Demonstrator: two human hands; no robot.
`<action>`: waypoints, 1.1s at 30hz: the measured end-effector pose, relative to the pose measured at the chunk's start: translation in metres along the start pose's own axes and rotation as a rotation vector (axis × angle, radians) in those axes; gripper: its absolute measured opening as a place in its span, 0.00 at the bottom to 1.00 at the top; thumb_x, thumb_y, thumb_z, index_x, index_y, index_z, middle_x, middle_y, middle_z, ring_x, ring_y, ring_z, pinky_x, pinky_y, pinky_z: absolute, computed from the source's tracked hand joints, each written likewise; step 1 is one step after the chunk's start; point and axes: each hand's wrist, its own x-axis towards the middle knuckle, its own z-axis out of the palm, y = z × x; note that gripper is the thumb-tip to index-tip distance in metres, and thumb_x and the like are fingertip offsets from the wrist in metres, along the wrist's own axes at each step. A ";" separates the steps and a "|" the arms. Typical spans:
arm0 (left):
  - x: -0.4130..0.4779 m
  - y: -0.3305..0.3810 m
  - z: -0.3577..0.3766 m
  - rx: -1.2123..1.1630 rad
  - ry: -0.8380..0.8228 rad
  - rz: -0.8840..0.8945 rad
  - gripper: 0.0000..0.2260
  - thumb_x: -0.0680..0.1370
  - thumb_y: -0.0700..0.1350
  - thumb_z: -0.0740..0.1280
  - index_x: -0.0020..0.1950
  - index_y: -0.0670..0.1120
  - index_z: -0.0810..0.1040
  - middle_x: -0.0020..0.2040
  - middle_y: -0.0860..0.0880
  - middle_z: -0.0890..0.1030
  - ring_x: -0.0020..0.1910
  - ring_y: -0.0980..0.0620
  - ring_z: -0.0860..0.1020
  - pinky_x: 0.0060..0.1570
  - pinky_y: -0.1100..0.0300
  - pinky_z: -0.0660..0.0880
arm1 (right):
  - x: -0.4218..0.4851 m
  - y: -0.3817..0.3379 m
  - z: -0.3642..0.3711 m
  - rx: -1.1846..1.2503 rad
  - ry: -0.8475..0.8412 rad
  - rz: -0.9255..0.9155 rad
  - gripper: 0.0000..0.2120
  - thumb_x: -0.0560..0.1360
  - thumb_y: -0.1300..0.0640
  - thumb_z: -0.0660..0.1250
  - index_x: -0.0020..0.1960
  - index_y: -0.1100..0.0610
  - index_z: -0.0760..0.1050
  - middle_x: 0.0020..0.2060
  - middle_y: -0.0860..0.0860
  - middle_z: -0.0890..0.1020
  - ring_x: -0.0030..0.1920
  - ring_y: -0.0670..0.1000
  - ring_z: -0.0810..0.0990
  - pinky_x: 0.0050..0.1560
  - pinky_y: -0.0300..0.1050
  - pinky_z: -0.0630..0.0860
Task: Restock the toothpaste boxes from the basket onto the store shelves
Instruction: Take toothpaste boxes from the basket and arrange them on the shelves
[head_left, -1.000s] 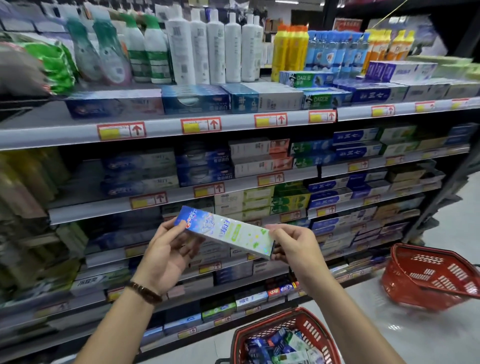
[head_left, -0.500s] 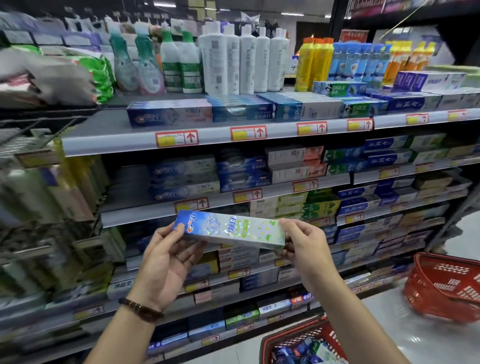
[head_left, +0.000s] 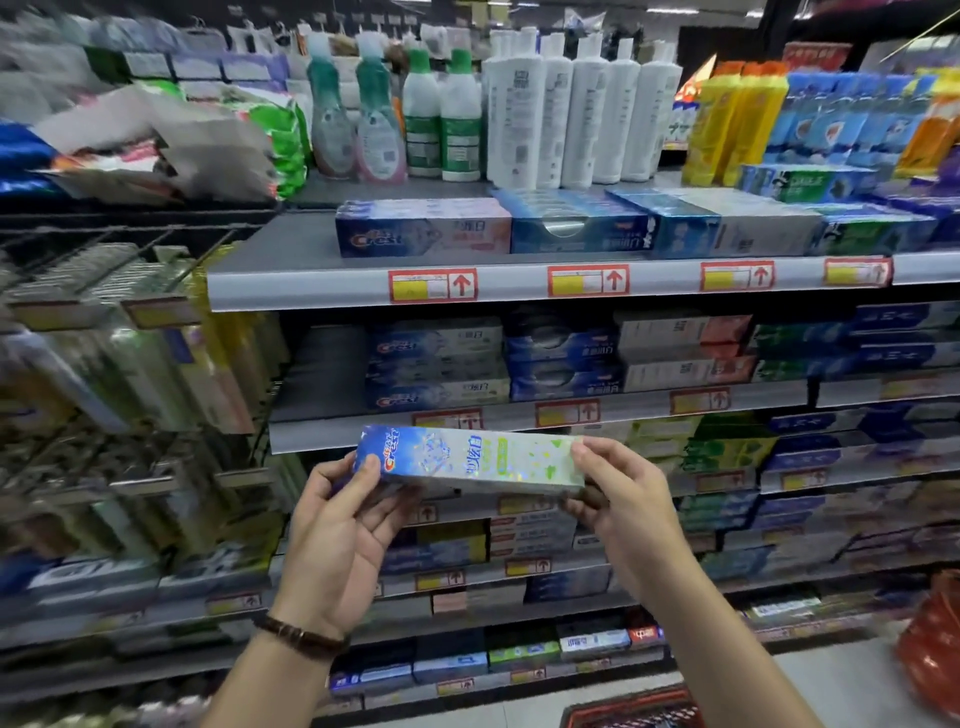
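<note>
The toothpaste box (head_left: 470, 460), a glittery Crest carton with a blue left end and green flecks toward the right, is held lengthwise and nearly level in front of the shelves (head_left: 332, 434), its printed face turned to the camera. It is carried in the air between both hands and overlaps the front lip of the second toothpaste shelf, touching none of the stock there.

The box's left end is gripped by the left hand (head_left: 337, 535): the thumb is laid on the blue front and the fingers are curled beneath it, with the palm turned toward the camera. A dark beaded bracelet (head_left: 301, 636) is worn on that wrist. The right end is pinched by the right hand (head_left: 628, 499), thumb on the front and fingers tucked under and behind the carton.

On the top shelf (head_left: 311, 291), a pink-and-blue Crest box (head_left: 421, 231) is laid beside blue cartons, with white bottles (head_left: 571, 114) stood behind them. Red-and-yellow price tags (head_left: 432, 285) are fixed along the shelf lip.

Only the red rim of the basket (head_left: 634, 712) is seen at the bottom edge; its contents cannot be told. A second red basket (head_left: 930, 649), blurred, is seen on the floor at the right edge.
</note>
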 end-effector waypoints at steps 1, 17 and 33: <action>0.003 0.002 -0.001 -0.005 0.016 0.010 0.03 0.80 0.40 0.68 0.50 0.47 0.76 0.52 0.40 0.87 0.49 0.44 0.87 0.56 0.45 0.84 | 0.005 0.001 0.003 -0.003 -0.043 -0.010 0.18 0.74 0.53 0.76 0.61 0.60 0.81 0.55 0.60 0.87 0.50 0.55 0.86 0.47 0.48 0.82; 0.048 0.007 0.001 0.032 0.134 0.088 0.07 0.77 0.43 0.71 0.51 0.46 0.75 0.54 0.38 0.85 0.47 0.44 0.86 0.45 0.52 0.85 | 0.076 0.013 0.009 -0.102 -0.283 -0.149 0.29 0.67 0.63 0.79 0.67 0.55 0.81 0.59 0.54 0.87 0.60 0.59 0.86 0.59 0.56 0.84; 0.074 0.023 -0.011 0.181 -0.004 0.127 0.14 0.74 0.36 0.73 0.59 0.40 0.76 0.54 0.40 0.86 0.50 0.38 0.85 0.49 0.49 0.85 | 0.075 0.013 0.031 -0.084 -0.114 -0.157 0.28 0.67 0.53 0.81 0.67 0.53 0.81 0.57 0.53 0.88 0.59 0.55 0.87 0.63 0.60 0.81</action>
